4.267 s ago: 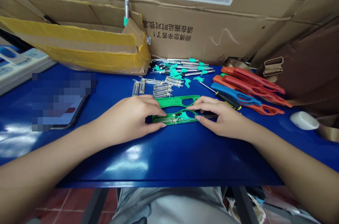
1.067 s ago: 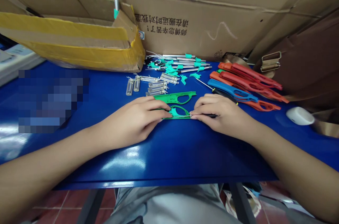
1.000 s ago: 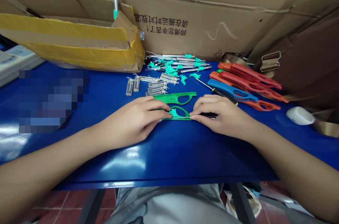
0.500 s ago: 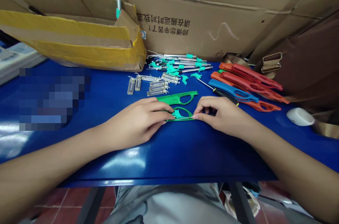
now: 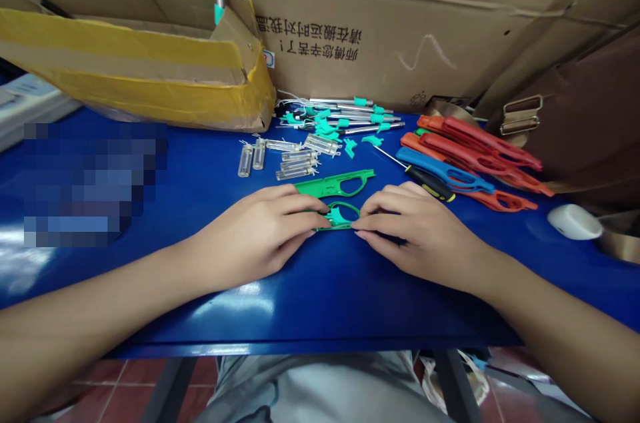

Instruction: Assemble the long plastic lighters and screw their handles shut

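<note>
Left hand: the left hand [image 5: 260, 231] lay palm down on the glossy blue counter [image 5: 320, 290]. Its fingers [image 5: 305, 204] were curled nearly closed, pinching the left end of the near green plastic shell [image 5: 351, 206].
Right hand: the right hand [image 5: 415, 231] lay opposite, knuckles up. Its fingers [image 5: 380, 220] were bent shut over the same shell's right end, with the tips almost meeting the left hand's.
Held piece: one shell, flat on the counter between both hands, with a small teal plastic insert [image 5: 336, 215] seated in its finger loop.
Green shells, count: two. The far green plastic shell [image 5: 340, 183] lay loose just behind the held one.
Blue handle, count: one long blue plastic handle [image 5: 445, 174], to the right.
Red-orange handles: a pile of red-orange plastic handles [image 5: 480, 143] overlapped behind the blue one. At least four; the exact number could not be read.
Screwdriver, count: one black-and-yellow-handled screwdriver [image 5: 431, 184], just beyond the right hand.
Clear tubes: small clear plastic tubes [image 5: 295, 160]. Two lay apart at the left, the rest were clustered, roughly seven in all.
Rods: a heap of thin metal rods with teal collars [image 5: 345, 118], too tangled to count.
Backdrop: one yellow-taped cardboard box [image 5: 150, 86], and one white oval object [image 5: 574, 222] at far right.
</note>
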A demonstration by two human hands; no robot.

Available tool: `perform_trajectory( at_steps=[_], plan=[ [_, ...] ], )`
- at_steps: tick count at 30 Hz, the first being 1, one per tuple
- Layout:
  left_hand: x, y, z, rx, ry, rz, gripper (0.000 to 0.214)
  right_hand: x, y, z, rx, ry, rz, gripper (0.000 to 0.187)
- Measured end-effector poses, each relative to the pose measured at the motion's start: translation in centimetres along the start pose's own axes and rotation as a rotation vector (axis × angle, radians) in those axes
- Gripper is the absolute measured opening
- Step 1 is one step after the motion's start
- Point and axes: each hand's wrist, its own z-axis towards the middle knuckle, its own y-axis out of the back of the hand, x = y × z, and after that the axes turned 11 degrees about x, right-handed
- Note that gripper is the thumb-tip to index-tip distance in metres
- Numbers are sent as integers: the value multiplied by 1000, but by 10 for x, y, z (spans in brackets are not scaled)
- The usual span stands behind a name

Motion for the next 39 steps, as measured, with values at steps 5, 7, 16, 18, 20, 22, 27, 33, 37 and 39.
perform_trajectory(
  at_steps=[5,7,16,18,20,22,27,33,37,39],
  plan=[
    [0,-1,-1,14,2,26,27,0,0,1,3,3,3,18],
    [0,-1,-1,22,0,39,28,0,-1,1,6,3,3,18],
    [0,0,-2,37,-25,106,31,2,-1,2,-3,-4,31,17],
    [0,0,-2,42,-20,108,31,3,-1,3,0,-12,57,17],
    [0,0,-2,39,-15,102,31,3,-1,3,6,-19,85,16],
    [0,0,-2,33,-12,90,31,3,-1,4,16,-30,104,16],
    [-1,0,-1,44,0,73,34,4,-1,3,11,-34,105,18],
    [0,0,-1,65,-5,83,35,3,-1,1,-18,-13,60,17],
    [-1,1,-1,85,8,82,37,4,0,1,-45,26,22,17],
    [-2,2,-1,101,16,82,39,4,1,1,-49,36,-3,17]
  ],
)
